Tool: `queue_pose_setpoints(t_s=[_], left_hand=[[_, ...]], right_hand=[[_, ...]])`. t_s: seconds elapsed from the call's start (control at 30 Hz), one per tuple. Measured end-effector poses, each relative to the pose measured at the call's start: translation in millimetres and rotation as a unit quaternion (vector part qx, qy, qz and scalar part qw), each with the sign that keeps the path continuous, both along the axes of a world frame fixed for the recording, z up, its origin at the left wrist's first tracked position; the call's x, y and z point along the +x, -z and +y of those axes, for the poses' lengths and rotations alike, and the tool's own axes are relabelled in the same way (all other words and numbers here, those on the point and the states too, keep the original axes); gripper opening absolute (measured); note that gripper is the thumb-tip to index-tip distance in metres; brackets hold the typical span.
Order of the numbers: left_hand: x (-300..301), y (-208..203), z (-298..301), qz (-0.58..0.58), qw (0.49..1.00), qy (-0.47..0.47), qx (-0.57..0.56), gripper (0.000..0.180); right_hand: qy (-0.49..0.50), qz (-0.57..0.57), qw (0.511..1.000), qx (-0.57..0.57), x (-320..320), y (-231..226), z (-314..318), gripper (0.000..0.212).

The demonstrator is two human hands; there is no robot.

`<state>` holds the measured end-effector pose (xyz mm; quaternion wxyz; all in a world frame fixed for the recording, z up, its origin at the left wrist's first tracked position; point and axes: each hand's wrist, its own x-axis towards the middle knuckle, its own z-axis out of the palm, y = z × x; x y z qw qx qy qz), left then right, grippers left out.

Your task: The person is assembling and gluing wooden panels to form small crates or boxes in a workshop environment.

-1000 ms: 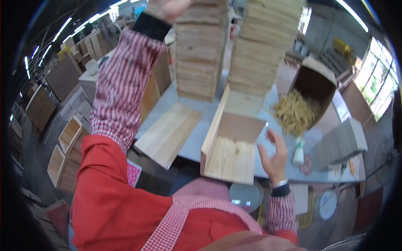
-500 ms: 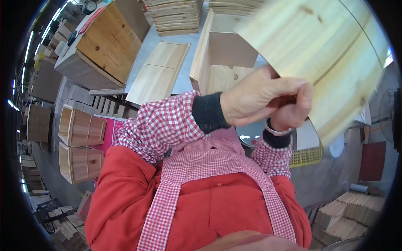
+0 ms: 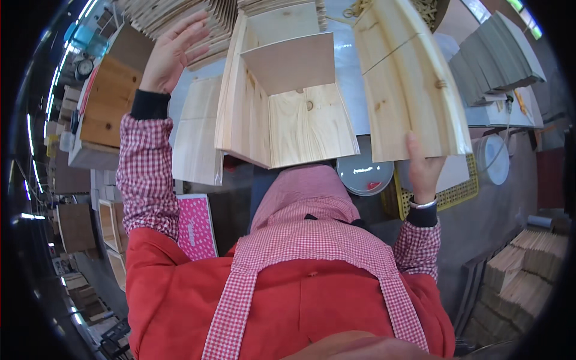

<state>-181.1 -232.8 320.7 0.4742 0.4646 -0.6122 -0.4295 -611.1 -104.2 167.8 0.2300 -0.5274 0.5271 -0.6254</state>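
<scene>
The biggest thing is the open wooden box [image 3: 282,114], sitting on the table between the two hands. It is made of pale boards, with a tall side wall on its left, a flat bottom with a dark knot in it, and a board across its far end. Its open mouth faces the person. Next in size is the long wooden board [image 3: 408,78] on the right, just beside the box. Its long way runs from the right hand up and away toward the far side of the table, and it leans a little to the left at the top. It is light yellow wood with a thin line across it and small brown knots. The right hand [image 3: 425,168] grips the near end of this board, with the thumb pressed on the top face. To the left of the box lies a flat wood panel [image 3: 198,138] on the table. The left hand [image 3: 171,51] is up high past that panel, open with fingers spread, holding nothing, close to a stack of thin boards [image 3: 174,15]. Just left of the right hand, under the board's near end, sits a round white tub [image 3: 363,174].
</scene>
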Motion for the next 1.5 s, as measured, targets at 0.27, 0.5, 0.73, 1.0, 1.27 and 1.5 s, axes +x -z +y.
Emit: queue_pose_setpoints(t_s=[0.27,0.5,0.73,1.0,1.27,1.5], left_hand=[[-20.0,32.2,-103.4,-0.109,0.971,-0.087,0.195,0.046],[-23.9,47.3,-150.8,-0.146,0.961,-0.03,0.233,0.039],[-29.6,58.9,-157.3,-0.201,0.95,-0.045,0.234,0.032],[-20.6,62.9,-163.3,-0.197,0.949,-0.046,0.243,0.03],[-19.0,70.2,-165.2,-0.201,0.954,-0.034,0.221,0.026],[-19.8,76.4,-168.4,-0.203,0.955,-0.04,0.213,0.026]], right_hand=[[-0.14,-0.021,0.984,0.112,-5.9,13.3,-35.4,0.049],[-0.141,0.064,0.986,0.067,0.3,13.7,-49.9,0.035],[-0.155,0.101,0.982,0.035,8.1,6.3,-48.0,0.024],[-0.191,0.118,0.974,0.041,15.7,-3.1,-46.0,0.016],[-0.253,0.13,0.956,0.073,26.6,-7.4,-43.7,0.015],[-0.281,0.147,0.943,0.102,31.6,-9.4,-39.8,0.015]])
